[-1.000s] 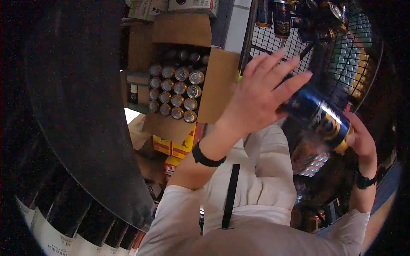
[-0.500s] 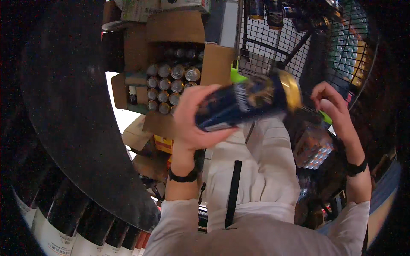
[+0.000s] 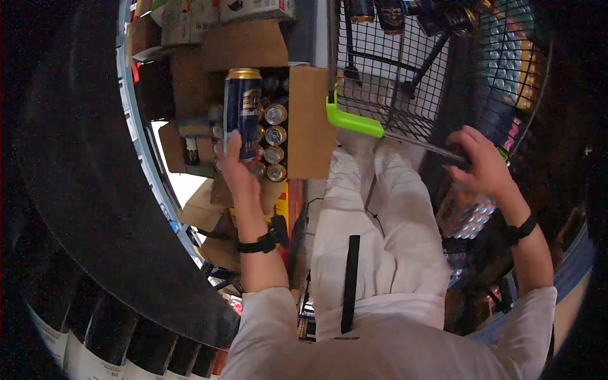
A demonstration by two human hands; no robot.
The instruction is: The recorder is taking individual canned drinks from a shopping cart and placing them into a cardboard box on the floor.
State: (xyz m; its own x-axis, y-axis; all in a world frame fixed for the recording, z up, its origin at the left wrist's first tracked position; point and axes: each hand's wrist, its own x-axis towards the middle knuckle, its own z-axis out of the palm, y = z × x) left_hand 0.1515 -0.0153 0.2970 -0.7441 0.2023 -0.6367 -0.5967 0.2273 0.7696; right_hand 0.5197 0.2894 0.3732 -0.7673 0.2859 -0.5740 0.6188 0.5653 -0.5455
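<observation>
My left hand (image 3: 239, 171) is closed around the lower part of a tall dark blue can (image 3: 244, 107) with a gold rim. The can is over an open cardboard box (image 3: 311, 126) that holds rows of cans, their silver tops (image 3: 275, 135) facing up; the held can and my hand hide part of these rows. On the right, my right hand (image 3: 480, 161) has its fingers curled around the metal handle bar of a wire shopping cart (image 3: 421, 147). A bright green corner piece (image 3: 354, 120) sits at the left end of that bar.
More dark cans (image 3: 389, 16) lie in the cart's far end. Shrink-wrapped packs of cans (image 3: 468, 215) stand low beside my right arm. Other cartons (image 3: 190, 22) are stacked behind the open box. A large dark curved surface (image 3: 82, 158) fills the left side.
My left hand has carried the can left, from in front of my legs to over the box, and turned it upright. My right hand has closed onto the cart's handle bar.
</observation>
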